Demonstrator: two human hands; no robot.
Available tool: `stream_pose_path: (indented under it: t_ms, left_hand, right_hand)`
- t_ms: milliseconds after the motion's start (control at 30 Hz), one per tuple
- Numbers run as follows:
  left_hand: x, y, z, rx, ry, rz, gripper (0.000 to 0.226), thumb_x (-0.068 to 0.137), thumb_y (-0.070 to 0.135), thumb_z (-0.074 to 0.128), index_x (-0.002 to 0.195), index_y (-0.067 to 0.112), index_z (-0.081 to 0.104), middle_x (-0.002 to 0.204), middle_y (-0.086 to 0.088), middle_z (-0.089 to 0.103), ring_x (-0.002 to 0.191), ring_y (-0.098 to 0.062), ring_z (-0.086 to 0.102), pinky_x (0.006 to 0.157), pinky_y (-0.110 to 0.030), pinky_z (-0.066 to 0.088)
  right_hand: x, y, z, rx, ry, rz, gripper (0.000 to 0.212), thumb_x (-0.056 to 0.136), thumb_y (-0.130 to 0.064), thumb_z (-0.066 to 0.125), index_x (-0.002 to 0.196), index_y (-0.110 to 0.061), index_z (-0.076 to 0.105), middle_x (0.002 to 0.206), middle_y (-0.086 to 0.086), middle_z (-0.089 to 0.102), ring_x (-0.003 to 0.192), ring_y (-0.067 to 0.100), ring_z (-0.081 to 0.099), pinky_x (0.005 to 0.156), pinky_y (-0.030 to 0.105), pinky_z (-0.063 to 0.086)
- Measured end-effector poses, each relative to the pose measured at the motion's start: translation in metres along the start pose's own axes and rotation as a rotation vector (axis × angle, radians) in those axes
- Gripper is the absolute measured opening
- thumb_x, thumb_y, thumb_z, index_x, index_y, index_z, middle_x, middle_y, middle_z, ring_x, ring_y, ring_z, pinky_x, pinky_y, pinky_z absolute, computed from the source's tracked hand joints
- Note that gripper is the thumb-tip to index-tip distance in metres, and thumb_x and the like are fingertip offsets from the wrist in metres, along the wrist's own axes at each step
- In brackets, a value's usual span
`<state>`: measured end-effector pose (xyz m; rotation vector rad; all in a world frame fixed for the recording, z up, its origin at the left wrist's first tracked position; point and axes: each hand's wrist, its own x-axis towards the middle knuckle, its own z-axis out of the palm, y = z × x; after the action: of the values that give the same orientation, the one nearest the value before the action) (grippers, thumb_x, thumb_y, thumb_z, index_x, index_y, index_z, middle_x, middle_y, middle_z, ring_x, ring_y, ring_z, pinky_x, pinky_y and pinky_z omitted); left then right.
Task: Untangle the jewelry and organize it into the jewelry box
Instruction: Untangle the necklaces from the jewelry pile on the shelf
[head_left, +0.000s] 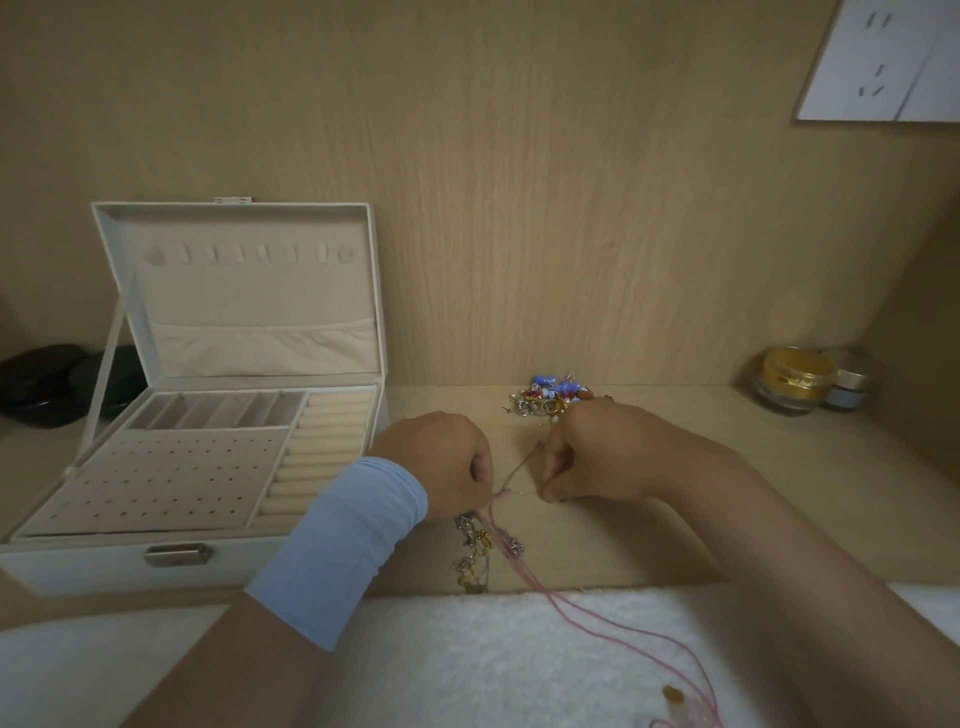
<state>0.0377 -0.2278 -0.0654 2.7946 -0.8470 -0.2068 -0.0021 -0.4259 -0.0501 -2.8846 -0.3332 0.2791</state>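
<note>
Head camera, nearest first: a white fluffy towel (493, 654) lies along the near edge, and a pink cord (597, 618) trails over it toward an amber bead (674, 693) at the bottom. Just beyond the towel, on the wooden desk (727, 493), a tangle of chains (475, 551) hangs from under the left hand (436, 462), which wears a light blue wrist sleeve (337, 551). Its fingers are curled, pinching the pink cord at the top of the tangle. Close beside it, the right hand (597, 452) is curled too, thumb and finger pinching a thin chain (519, 465) that runs slanting between the two hands. Behind the right hand lies a jewelry pile (550, 397) with blue pieces. To the left, beside the left hand, the white jewelry box (104, 564) stands open with its lid (239, 286) upright. Far right, a gold jar (792, 379) stands against the back wall.
</note>
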Motion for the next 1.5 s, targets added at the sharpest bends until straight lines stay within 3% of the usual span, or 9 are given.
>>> stream_pose_path:
  t_ms: [167, 267, 500, 700, 800, 967, 1167, 1300, 1500]
  left_hand:
    - [0.001, -0.001, 0.0, -0.024, 0.006, 0.02, 0.012, 0.089, 0.028, 0.057, 0.083, 0.03, 0.067, 0.093, 0.013, 0.066, 0.089, -0.011, 0.063, 0.086, -0.031, 0.052]
    - [0.002, -0.003, -0.001, -0.231, 0.009, 0.033, 0.01, 0.092, 0.028, 0.058, 0.086, 0.029, 0.066, 0.09, 0.011, 0.067, 0.086, -0.008, 0.062, 0.087, -0.03, 0.052]
    - [0.001, 0.003, -0.004, -0.733, 0.016, 0.053, 0.011, 0.093, 0.017, 0.061, 0.084, 0.02, 0.066, 0.077, 0.003, 0.072, 0.068, -0.008, 0.061, 0.068, -0.027, 0.049]
    - [0.005, -0.002, -0.002, -0.705, -0.012, 0.015, 0.012, 0.09, 0.012, 0.062, 0.091, 0.024, 0.066, 0.073, 0.009, 0.071, 0.068, -0.006, 0.061, 0.07, -0.027, 0.05]
    - [0.005, -0.005, -0.001, -0.566, 0.002, 0.025, 0.012, 0.09, 0.016, 0.064, 0.09, 0.026, 0.069, 0.074, 0.011, 0.071, 0.068, -0.002, 0.061, 0.075, -0.025, 0.049]
    - [0.004, -0.007, -0.005, -0.368, 0.014, 0.022, 0.007, 0.086, 0.025, 0.07, 0.086, 0.028, 0.076, 0.077, 0.014, 0.071, 0.075, -0.002, 0.065, 0.084, -0.03, 0.055]
    - [0.005, 0.004, 0.002, -0.426, 0.101, 0.055, 0.005, 0.085, 0.03, 0.07, 0.084, 0.034, 0.073, 0.072, 0.019, 0.069, 0.068, 0.006, 0.061, 0.081, -0.029, 0.055]
    - [0.005, 0.003, 0.0, -0.506, 0.038, 0.074, 0.015, 0.088, 0.026, 0.068, 0.098, 0.036, 0.071, 0.085, 0.011, 0.073, 0.08, -0.005, 0.067, 0.084, -0.028, 0.053]
    - [-0.005, -0.024, -0.027, -0.195, 0.106, -0.066, 0.02, 0.087, 0.021, 0.066, 0.096, 0.036, 0.076, 0.097, 0.017, 0.069, 0.092, -0.004, 0.064, 0.092, -0.025, 0.05]
  right_hand:
    - [0.0, 0.008, 0.0, 0.003, -0.029, -0.006, 0.014, 0.083, -0.031, 0.061, 0.079, -0.019, 0.067, 0.075, -0.007, 0.068, 0.069, 0.007, 0.061, 0.068, 0.029, 0.051]
    - [-0.001, 0.008, -0.006, 0.257, 0.008, -0.014, 0.011, 0.086, -0.02, 0.06, 0.078, -0.019, 0.067, 0.072, -0.009, 0.066, 0.063, 0.0, 0.056, 0.064, 0.021, 0.047]
    - [-0.004, 0.01, -0.014, 1.054, 0.096, -0.005, 0.014, 0.097, -0.003, 0.052, 0.088, -0.004, 0.063, 0.087, 0.015, 0.074, 0.072, 0.021, 0.07, 0.061, 0.029, 0.054]
    - [0.001, 0.024, -0.012, 1.302, 0.151, 0.077, 0.011, 0.094, 0.0, 0.059, 0.1, -0.005, 0.068, 0.084, 0.012, 0.071, 0.063, 0.018, 0.068, 0.055, 0.027, 0.058]
    - [0.001, 0.028, -0.012, 1.209, 0.135, 0.101, 0.017, 0.095, 0.001, 0.056, 0.102, -0.008, 0.07, 0.075, 0.008, 0.066, 0.055, 0.018, 0.06, 0.049, 0.028, 0.05]
    - [-0.002, 0.027, -0.014, 0.756, 0.094, 0.189, 0.023, 0.09, -0.004, 0.052, 0.084, -0.015, 0.072, 0.064, 0.001, 0.058, 0.049, 0.017, 0.049, 0.045, 0.023, 0.035]
    - [-0.007, 0.032, -0.019, 0.187, -0.069, 0.261, 0.015, 0.081, -0.018, 0.059, 0.069, -0.012, 0.065, 0.061, 0.002, 0.059, 0.053, 0.016, 0.053, 0.054, 0.026, 0.046]
    - [-0.008, 0.022, -0.017, 0.095, -0.127, 0.219, 0.013, 0.079, -0.018, 0.058, 0.076, -0.013, 0.07, 0.072, 0.008, 0.07, 0.055, 0.011, 0.056, 0.058, 0.025, 0.047]
    - [-0.005, 0.007, -0.01, -0.025, -0.094, 0.175, 0.018, 0.086, -0.036, 0.06, 0.09, -0.024, 0.072, 0.086, -0.007, 0.071, 0.087, 0.013, 0.065, 0.081, 0.032, 0.056]
